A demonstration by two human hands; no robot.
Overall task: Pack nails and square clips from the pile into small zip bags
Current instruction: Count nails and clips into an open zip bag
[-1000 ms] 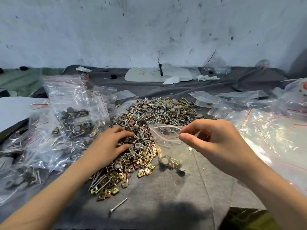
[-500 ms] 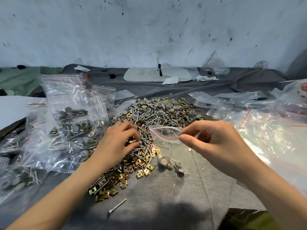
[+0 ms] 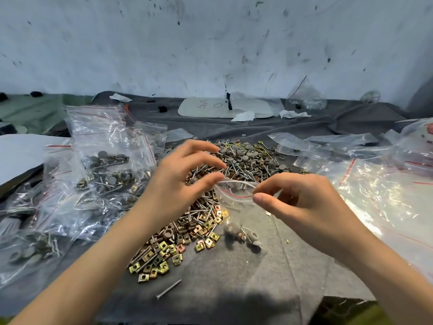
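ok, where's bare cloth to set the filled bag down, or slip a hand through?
Best: bare grey cloth between the forearms, bordered by the brass square clips, the small zip bag and one loose nail. Also a strip between the nail pile and the white board. Crowded: filled clear bags left, empty clear bags right.

Wall: white plaster wall (image 3: 210, 43), flecked with dark scuffs and specks.
Worktop: dark grey cloth (image 3: 234, 292), plain.
Nails: silver nails (image 3: 236, 168) heaped with dull grey round caps (image 3: 241, 152).
Clips: square clips (image 3: 164, 254) in brass yellow, some copper-pink.
Bag: clear small zip bag (image 3: 236, 207), one thin red line under its mouth.
Packed bags: clear filled bags (image 3: 110, 160), same red lines.
Board: white oval board (image 3: 210, 109), black handwriting.
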